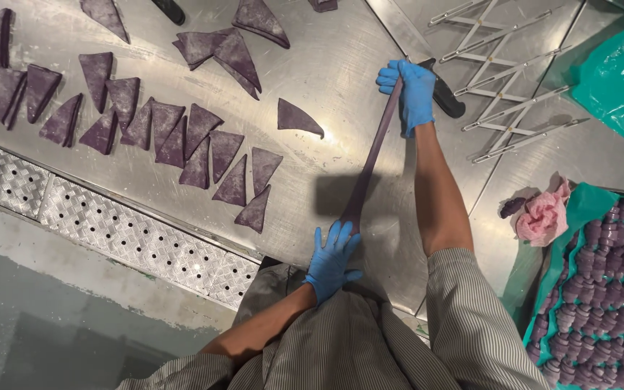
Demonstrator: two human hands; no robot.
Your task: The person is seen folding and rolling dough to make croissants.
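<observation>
- A brushed stainless-steel worktable point(326, 65) fills the view, with a perforated metal drain grate point(110, 231) along its near edge at 8 o'clock.
- Nearest, the left hand point(332, 258) in a blue glove pinches the near end of a long stretched strip of purple dough point(371, 155); its other fingers point(324, 240) are loosely spread above the grip.
- The strip's long axis runs from 6 o'clock up towards 1 o'clock, taut and narrow, held above the table.
- Farther out, the right hand point(412, 90), also blue-gloved, has its fingers curled tightly round the far end.
- Just beyond it lies a black-handled tool point(448, 100), and at 2 o'clock an expanding metal multi-wheel cutter point(510, 79).
- At 10 o'clock, flat purple dough triangles point(175, 137) lie in overlapping rows.
- At 4 o'clock, a green-lined tray of rolled purple pastries point(608, 289) sits beside a crumpled pink cloth point(544, 215).
</observation>
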